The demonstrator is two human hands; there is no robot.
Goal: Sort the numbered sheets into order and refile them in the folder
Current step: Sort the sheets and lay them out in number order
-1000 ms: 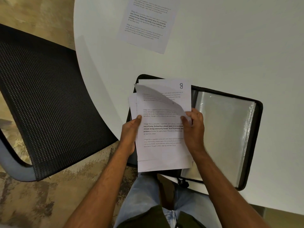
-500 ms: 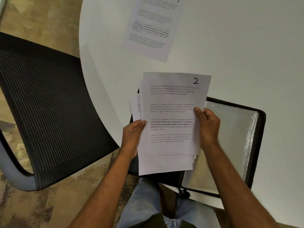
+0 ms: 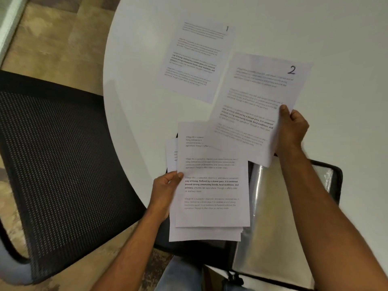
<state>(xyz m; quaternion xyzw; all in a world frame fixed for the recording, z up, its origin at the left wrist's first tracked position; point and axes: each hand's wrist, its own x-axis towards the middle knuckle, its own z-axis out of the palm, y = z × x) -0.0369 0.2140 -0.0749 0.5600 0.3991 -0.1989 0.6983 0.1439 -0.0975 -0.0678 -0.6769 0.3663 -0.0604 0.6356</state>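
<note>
Sheet 1 (image 3: 197, 59) lies flat on the white round table (image 3: 315, 28). My right hand (image 3: 292, 129) pinches sheet 2 (image 3: 258, 101) by its right edge and holds it above the table, just right of sheet 1. My left hand (image 3: 165, 190) grips the left edge of a stack of several printed sheets (image 3: 212, 185); their numbers are hidden behind sheet 2. Under the stack lies the open black folder (image 3: 338, 181), its clear plastic sleeves (image 3: 279, 217) showing on the right.
A black mesh chair (image 3: 63, 164) stands left of the table, over a patterned floor (image 3: 52, 38). My lap in jeans (image 3: 184, 274) is below the folder. The table's edge curves along the left of the sheets.
My right hand has lifted sheet 2 off the stack and carried it up and to the right, next to sheet 1. The view has tilted, showing more of the table.
</note>
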